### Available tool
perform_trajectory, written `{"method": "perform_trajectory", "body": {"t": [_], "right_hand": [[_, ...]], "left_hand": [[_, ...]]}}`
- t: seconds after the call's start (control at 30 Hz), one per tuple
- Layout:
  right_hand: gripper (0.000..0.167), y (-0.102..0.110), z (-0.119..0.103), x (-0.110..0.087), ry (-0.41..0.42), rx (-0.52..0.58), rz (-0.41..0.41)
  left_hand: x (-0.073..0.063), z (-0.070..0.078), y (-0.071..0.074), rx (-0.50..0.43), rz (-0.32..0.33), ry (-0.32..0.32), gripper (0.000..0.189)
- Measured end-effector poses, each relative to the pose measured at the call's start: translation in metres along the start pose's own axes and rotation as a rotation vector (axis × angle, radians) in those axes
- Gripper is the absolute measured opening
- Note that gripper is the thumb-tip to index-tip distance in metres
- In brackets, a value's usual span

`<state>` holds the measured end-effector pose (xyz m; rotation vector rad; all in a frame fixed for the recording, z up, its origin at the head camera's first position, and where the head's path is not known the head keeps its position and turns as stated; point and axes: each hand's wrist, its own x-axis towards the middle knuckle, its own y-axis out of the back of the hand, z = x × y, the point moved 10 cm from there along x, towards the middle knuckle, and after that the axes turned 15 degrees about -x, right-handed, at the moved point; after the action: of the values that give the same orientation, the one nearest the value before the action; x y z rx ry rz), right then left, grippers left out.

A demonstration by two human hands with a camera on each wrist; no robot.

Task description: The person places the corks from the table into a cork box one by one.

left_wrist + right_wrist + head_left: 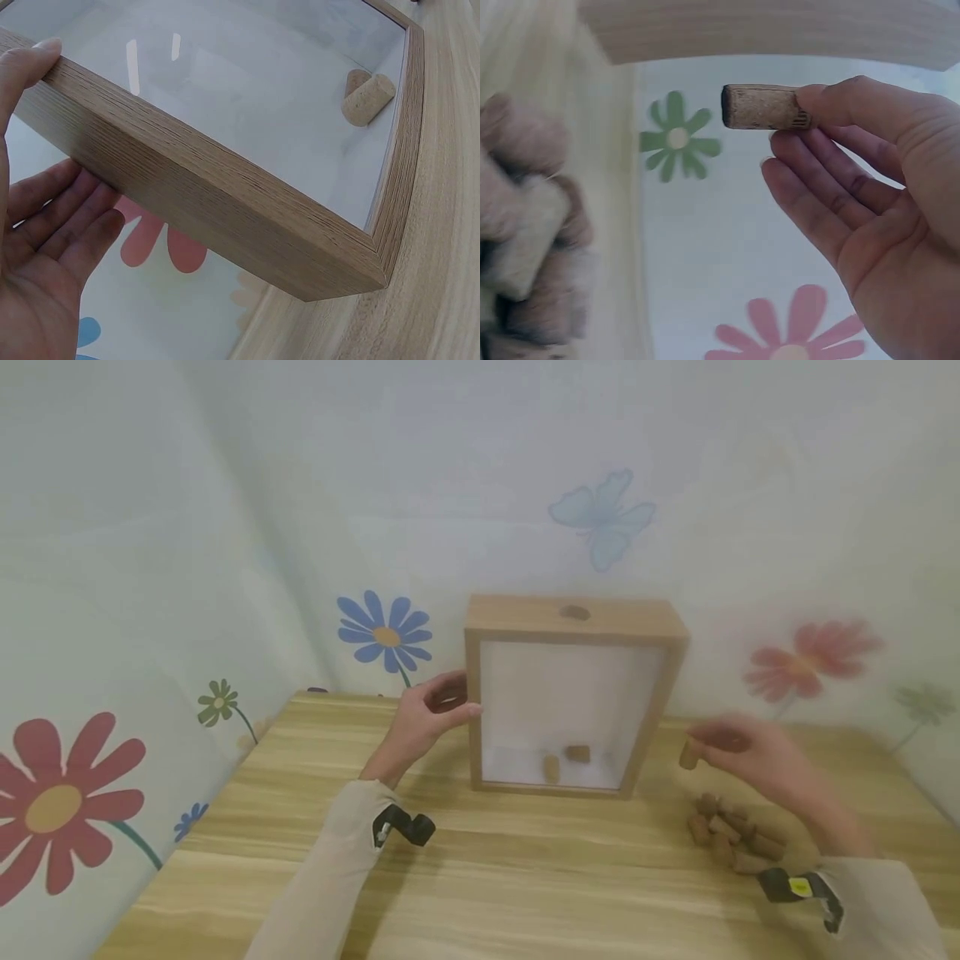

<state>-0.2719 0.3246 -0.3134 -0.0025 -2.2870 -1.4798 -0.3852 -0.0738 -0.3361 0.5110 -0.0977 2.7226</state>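
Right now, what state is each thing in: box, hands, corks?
Box: standing on the table, top hole open.
Left hand: gripping the box's side.
Right hand: pinching a cork in the air.
Corks in box: two, at the bottom.
Cork pile: heaped loosely on the table.

A shallow light-brown wooden box (622,617) with a see-through front and a holed top stands upright, two tan cylindrical corks (368,100) at its bottom, the left hand (427,717) gripping its side. The right hand (765,764) pinches a dark-ended brown cork (762,107) near a loose brown cork heap (727,835).
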Motion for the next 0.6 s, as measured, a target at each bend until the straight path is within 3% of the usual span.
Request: {"method": "perform_trajectory", "body": {"t": [0.1, 0.3, 0.47, 0.6], "right_hand": [[0.027, 0.015, -0.004, 0.003, -0.028, -0.025, 0.044], [0.026, 0.060, -0.023, 0.017, 0.028, -0.057, 0.183], [0.030, 0.089, -0.032, 0.024, -0.049, -0.113, 0.191], [0.033, 0.104, -0.043, 0.031, -0.068, -0.075, 0.181]], "left_hand": [[-0.001, 0.000, 0.000, 0.005, 0.000, 0.002, 0.068], [0.000, 0.001, -0.001, 0.001, -0.005, -0.018, 0.067], [0.000, 0.002, -0.001, -0.006, -0.003, -0.017, 0.066], [-0.001, 0.001, -0.001, 0.000, 0.001, -0.009, 0.066]]}}
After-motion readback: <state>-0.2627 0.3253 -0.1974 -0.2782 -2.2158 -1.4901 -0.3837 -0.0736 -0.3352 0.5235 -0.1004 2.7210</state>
